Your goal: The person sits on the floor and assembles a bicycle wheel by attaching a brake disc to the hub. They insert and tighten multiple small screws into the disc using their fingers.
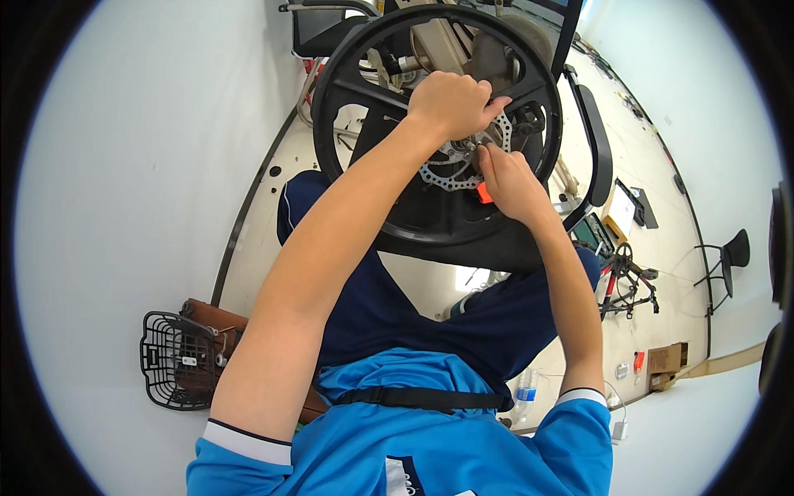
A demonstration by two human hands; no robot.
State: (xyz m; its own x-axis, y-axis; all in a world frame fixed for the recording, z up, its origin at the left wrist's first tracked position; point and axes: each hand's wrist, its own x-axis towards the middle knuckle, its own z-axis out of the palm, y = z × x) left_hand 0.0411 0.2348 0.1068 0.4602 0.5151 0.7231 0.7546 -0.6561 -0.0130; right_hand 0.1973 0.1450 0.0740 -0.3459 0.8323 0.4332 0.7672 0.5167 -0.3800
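A black wheel (327, 124) with broad spokes lies in front of me over a black chair seat (513, 255). At its hub sits a silver brake disc (445, 180) with holes round its edge. My left hand (451, 103) is closed in a fist above the far side of the disc, thumb pointing right; its own back hides what it grips. My right hand (514, 182) is closed at the disc's right side, fingertips by the hub. An orange piece (485, 193) shows just below its fingers; whether it belongs to something in that hand, I cannot tell.
Beyond the wheel stand metal machine parts (442, 45). A black armrest (592, 145) rises close on the right. Tools, a bicycle frame (626, 277), cardboard (667, 359) and a bottle (526, 388) lie to the right. A black wire basket (175, 361) stands at left, near the wall.
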